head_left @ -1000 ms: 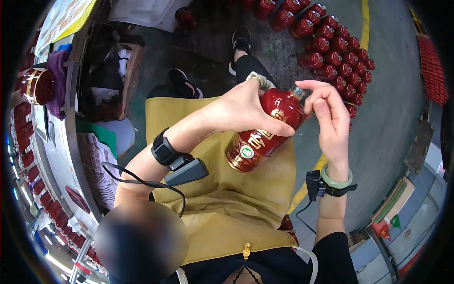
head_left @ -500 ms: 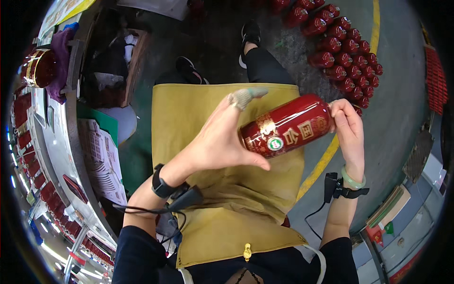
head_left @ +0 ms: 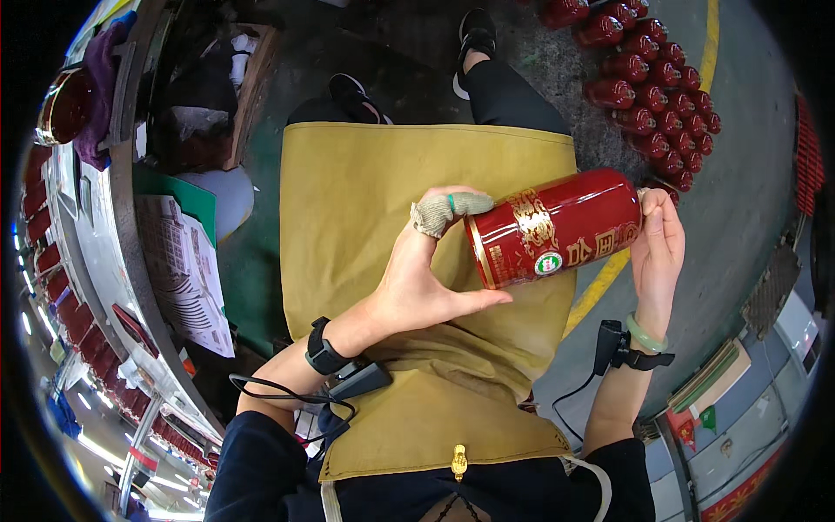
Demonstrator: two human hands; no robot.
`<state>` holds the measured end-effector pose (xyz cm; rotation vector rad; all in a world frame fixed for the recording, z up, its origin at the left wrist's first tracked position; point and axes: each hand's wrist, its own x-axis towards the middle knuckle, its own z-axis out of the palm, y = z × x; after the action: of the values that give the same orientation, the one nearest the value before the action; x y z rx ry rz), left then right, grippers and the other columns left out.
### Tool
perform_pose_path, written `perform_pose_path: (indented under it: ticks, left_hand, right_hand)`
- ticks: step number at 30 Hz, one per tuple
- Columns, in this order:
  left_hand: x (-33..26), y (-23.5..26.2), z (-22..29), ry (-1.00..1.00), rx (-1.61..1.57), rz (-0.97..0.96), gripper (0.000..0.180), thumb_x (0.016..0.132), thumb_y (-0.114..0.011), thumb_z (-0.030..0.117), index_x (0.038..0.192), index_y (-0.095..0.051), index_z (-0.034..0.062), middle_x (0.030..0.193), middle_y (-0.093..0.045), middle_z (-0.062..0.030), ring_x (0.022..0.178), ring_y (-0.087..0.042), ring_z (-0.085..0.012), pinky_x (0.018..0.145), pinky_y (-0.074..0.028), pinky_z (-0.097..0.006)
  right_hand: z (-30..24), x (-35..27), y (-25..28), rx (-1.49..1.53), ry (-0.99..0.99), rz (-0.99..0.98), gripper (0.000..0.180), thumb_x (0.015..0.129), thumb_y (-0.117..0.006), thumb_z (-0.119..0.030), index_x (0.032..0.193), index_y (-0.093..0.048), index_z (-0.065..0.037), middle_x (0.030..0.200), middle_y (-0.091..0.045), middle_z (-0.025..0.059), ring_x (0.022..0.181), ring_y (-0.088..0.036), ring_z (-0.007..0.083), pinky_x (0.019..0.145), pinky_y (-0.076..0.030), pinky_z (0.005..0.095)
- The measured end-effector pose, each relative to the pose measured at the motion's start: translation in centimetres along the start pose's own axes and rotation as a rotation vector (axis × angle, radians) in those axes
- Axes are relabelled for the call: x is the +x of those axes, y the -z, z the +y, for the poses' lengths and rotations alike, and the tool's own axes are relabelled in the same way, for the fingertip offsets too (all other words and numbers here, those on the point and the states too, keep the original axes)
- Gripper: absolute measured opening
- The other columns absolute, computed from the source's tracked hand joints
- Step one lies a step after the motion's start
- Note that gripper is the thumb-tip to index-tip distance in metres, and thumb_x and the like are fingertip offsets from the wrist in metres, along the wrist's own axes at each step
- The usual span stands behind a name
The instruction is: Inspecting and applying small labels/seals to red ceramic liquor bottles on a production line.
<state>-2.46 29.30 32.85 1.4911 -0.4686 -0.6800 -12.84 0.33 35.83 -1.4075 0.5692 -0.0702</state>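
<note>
A glossy dark red bottle with gold lettering, a gold band at its base and a small round green-and-white sticker lies tilted above my lap. My right hand pinches its neck end, which the fingers mostly hide. At the base end my left hand is spread, with thumb and index finger on either side of the base, close to it or lightly touching. A knitted finger cover sits on that index finger. A mustard-yellow apron lies beneath the bottle.
Several similar red bottles stand close together on the floor at the far right, near a yellow floor line. On the left runs a workbench, with another red bottle by a purple cloth. Printed sheets hang beside it.
The bottle has shifted right and rolled about its length, so the lettering and sticker sit lower on it. Both hands have moved right with it; the left index finger has come down closer to the base.
</note>
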Motion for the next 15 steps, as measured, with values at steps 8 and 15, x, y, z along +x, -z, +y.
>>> perform_pose_path:
  ticks: [8, 15]
  left_hand:
    - [-0.8, -0.6, 0.2, 0.076, -0.133, 0.053, 0.081, 0.066, -0.095, 0.015, 0.134, -0.051, 0.0061, 0.136, -0.049, -0.0113, 0.129, -0.053, -0.0254, 0.108, -0.05, -0.044]
    - [-0.9, -0.4, 0.1, 0.05, -0.099, 0.03, 0.073, 0.068, -0.092, 0.008, 0.131, -0.055, 0.0055, 0.138, -0.053, -0.0104, 0.129, -0.055, -0.0253, 0.108, -0.051, -0.041]
  right_hand:
    - [-0.1, -0.4, 0.0, 0.014, -0.001, 0.026, 0.017, 0.109, -0.048, -0.022, 0.105, -0.052, -0.005, 0.104, -0.051, 0.0007, 0.096, -0.047, 0.0082, 0.091, -0.041, 0.0248]
    - [-2.6, -0.6, 0.7, -0.187, -0.055, 0.239, 0.022, 0.109, -0.048, -0.022, 0.112, -0.056, -0.002, 0.099, -0.067, 0.0072, 0.073, -0.059, 0.0099, 0.069, -0.05, 0.0255]
